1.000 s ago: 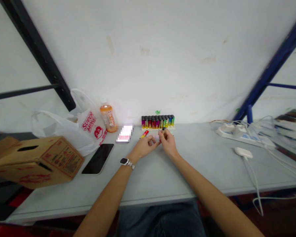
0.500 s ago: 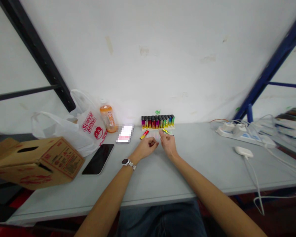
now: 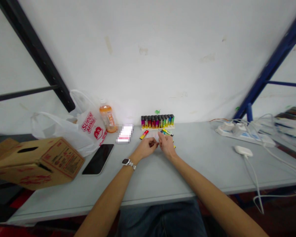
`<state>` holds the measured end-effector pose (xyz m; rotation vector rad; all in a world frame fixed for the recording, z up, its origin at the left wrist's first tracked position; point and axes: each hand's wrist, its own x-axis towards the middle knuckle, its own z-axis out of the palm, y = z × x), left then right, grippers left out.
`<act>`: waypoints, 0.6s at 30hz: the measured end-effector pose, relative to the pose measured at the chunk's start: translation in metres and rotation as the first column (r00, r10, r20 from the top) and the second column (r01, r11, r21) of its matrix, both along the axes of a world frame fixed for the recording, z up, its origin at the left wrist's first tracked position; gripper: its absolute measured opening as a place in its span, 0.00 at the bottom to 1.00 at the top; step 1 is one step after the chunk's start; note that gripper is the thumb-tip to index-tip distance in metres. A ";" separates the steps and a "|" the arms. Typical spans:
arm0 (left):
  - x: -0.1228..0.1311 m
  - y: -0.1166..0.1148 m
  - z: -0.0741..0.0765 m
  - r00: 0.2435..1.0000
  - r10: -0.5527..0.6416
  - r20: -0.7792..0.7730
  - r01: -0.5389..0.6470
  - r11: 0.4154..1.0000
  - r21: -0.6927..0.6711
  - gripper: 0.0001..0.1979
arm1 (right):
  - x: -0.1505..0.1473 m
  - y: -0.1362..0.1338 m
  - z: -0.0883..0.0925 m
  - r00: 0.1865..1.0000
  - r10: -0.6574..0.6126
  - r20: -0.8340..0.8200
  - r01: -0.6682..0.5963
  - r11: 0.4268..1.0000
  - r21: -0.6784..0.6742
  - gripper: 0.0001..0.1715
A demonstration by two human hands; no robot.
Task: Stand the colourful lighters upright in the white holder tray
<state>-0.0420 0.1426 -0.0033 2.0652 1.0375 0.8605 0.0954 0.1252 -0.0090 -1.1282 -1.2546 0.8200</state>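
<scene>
My left hand rests low over the table with its fingers curled into a pinch. Close beside it, my right hand is also closed, its fingertips almost meeting the left ones. Whatever lies between the fingers is too small or hidden to name. Just beyond the hands stands a tight row of lighters, black tops up and bodies in metallic rainbow colours, in a white rack. A loose red and yellow piece lies left of the hands. Several yellow-green pieces lie behind my right hand, which partly covers them.
On the left are a cardboard box, a white plastic bag, an orange drink bottle, a dark tablet or phone and a blurred-out bright screen. A power strip and a white charger with cables lie right.
My right hand has shifted slightly left and down, closer to my left hand. More of the yellow-green pieces show behind and beside it. My left hand has hardly moved.
</scene>
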 end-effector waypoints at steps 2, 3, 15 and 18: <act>0.000 0.000 0.001 1.000 0.003 -0.002 -0.003 1.000 0.010 0.12 | 0.000 -0.002 0.001 1.000 0.015 -0.015 -0.015 1.000 0.000 0.34; 0.000 -0.001 0.001 1.000 0.004 -0.004 -0.004 1.000 0.015 0.11 | 0.000 -0.004 0.002 1.000 0.019 -0.022 -0.019 1.000 -0.002 0.34; 0.000 0.000 -0.003 1.000 -0.014 -0.002 0.014 1.000 0.010 0.12 | 0.000 -0.003 0.001 1.000 -0.016 -0.023 0.016 1.000 -0.013 0.34; 0.000 0.002 -0.006 1.000 -0.018 -0.001 0.018 1.000 0.003 0.13 | 0.000 0.003 -0.002 0.999 -0.040 -0.010 0.040 0.999 -0.019 0.30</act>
